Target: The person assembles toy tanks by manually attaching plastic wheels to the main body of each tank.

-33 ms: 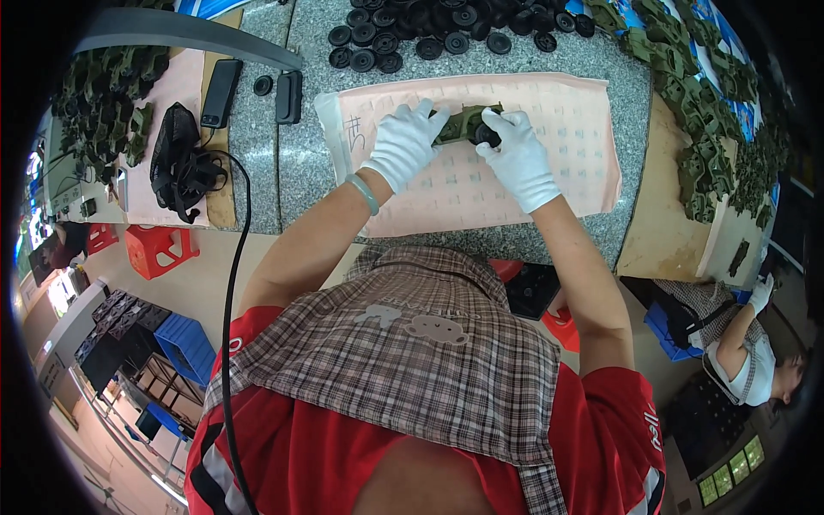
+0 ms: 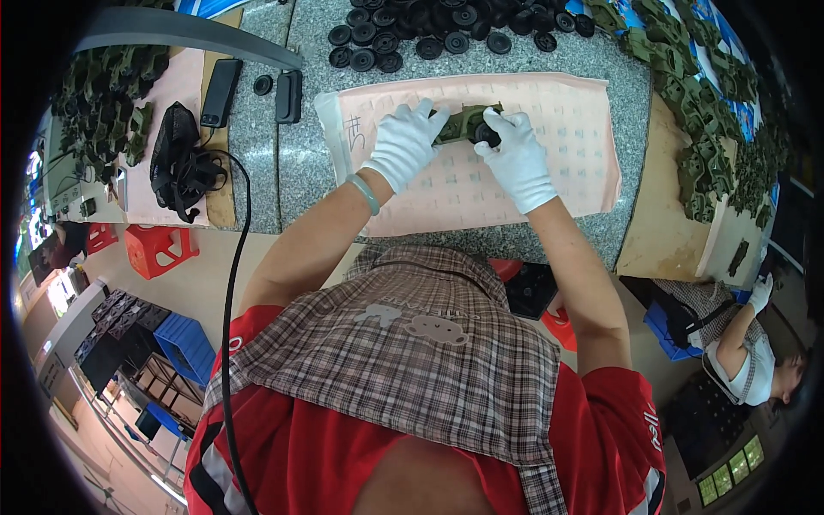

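Note:
Both of my hands wear white gloves and meet over a pink printed sheet of cloth or paper [image 2: 549, 163] on the speckled stone table. Closed on the left end of a dark green moulded plastic part [image 2: 457, 126] is my left hand [image 2: 403, 142]. My right hand [image 2: 517, 156] pinches a small round black wheel [image 2: 486, 136] against the right end of that part, thumb below and index finger above. The underside of the part and the exact fit of the wheel are hidden.
Many black wheels [image 2: 455, 43] lie heaped at the far edge. Green parts pile up at right [image 2: 708, 172] and left [image 2: 103, 86]. A black phone [image 2: 221, 93], a black case [image 2: 289, 97] and a black strapped pouch [image 2: 182, 163] lie left. A cable [image 2: 230, 343] hangs past my left arm. A co-worker [image 2: 740, 360] is at right.
My right hand has shifted very slightly at the wheel. Otherwise nothing visibly differs.

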`<state>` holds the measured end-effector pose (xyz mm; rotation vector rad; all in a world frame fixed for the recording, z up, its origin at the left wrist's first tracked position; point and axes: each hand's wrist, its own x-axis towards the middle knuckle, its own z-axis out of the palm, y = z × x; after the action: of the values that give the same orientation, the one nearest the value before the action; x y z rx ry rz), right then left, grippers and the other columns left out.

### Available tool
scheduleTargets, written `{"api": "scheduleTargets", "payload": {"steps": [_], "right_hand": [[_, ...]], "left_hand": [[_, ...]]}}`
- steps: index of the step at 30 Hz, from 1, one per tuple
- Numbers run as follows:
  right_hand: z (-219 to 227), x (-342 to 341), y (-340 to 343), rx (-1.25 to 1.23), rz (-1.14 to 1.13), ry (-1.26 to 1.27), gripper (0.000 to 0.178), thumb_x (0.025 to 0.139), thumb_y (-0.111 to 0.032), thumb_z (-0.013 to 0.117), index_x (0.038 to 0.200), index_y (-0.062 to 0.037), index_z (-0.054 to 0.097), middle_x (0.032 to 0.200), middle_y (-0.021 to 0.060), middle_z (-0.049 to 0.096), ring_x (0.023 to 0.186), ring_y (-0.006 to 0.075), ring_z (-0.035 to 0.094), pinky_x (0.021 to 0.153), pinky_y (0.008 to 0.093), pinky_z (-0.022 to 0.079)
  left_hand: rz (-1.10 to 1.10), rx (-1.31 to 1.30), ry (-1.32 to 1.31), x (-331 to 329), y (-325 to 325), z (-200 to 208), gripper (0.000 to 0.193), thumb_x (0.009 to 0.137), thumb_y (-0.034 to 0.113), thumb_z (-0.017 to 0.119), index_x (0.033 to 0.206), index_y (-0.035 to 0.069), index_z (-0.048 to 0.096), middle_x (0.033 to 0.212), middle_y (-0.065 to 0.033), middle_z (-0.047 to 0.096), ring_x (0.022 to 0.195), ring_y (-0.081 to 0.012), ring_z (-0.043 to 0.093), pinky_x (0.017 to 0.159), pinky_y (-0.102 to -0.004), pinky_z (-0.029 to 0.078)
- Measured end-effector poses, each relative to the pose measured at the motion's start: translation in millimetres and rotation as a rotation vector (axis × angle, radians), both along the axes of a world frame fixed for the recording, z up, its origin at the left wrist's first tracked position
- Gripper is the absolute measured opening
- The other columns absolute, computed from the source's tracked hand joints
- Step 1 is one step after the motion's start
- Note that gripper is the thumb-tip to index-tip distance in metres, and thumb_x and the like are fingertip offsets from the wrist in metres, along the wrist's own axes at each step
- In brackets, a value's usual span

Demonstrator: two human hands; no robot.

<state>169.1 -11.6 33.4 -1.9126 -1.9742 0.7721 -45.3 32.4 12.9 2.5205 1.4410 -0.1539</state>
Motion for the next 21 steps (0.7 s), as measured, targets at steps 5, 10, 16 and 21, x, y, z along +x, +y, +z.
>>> {"api": "scheduleTargets", "payload": {"steps": [5,10,16,21], "right_hand": [[-13.4,-19.5,-13.0,0.152,-0.202,-0.034,0.056,0.081,-0.019,0.082,0.133,-0.0068,0.067,0.119,0.0177,0.059,0.096,0.0306,0.068,0.083,0.0409,0.059],[1.3,-11.7,-11.5,0.303,-0.190,-0.014,0.048,0.086,-0.015,0.078,0.132,-0.0067,0.067,0.112,0.0152,0.059,0.085,0.0256,0.067,0.077,0.0387,0.059],[6.3,-13.7,53.0,0.453,-0.112,0.073,0.035,0.091,-0.010,0.066,0.126,-0.0093,0.068,0.115,0.0162,0.066,0.097,0.0356,0.068,0.083,0.0465,0.057],[-20.0,-35.3,71.3,0.445,-0.008,-0.180,0.041,0.087,-0.008,0.060,0.127,-0.0118,0.067,0.119,0.0107,0.069,0.113,0.0300,0.064,0.103,0.0469,0.046]], "left_hand": [[0.038,-0.010,0.021,4.9,-1.7,-3.1,0.064,0.078,0.034,0.083,0.137,0.021,0.061,0.129,-0.0064,0.059,0.098,-0.0300,0.065,0.075,-0.0445,0.058],[-0.016,0.022,0.083,4.8,-0.2,18.7,0.066,0.077,0.042,0.082,0.136,0.018,0.062,0.134,-0.0069,0.058,0.126,-0.0346,0.056,0.097,-0.0541,0.049],[-0.153,-0.070,0.013,-3.1,17.1,7.6,0.067,0.075,0.040,0.080,0.133,0.011,0.064,0.134,-0.0130,0.062,0.132,-0.0359,0.053,0.106,-0.0541,0.045],[-0.143,-0.057,-0.310,-4.1,17.0,-15.5,0.047,0.079,0.023,0.075,0.121,0.004,0.067,0.116,-0.0157,0.069,0.112,-0.0356,0.063,0.091,-0.0434,0.057]]}}
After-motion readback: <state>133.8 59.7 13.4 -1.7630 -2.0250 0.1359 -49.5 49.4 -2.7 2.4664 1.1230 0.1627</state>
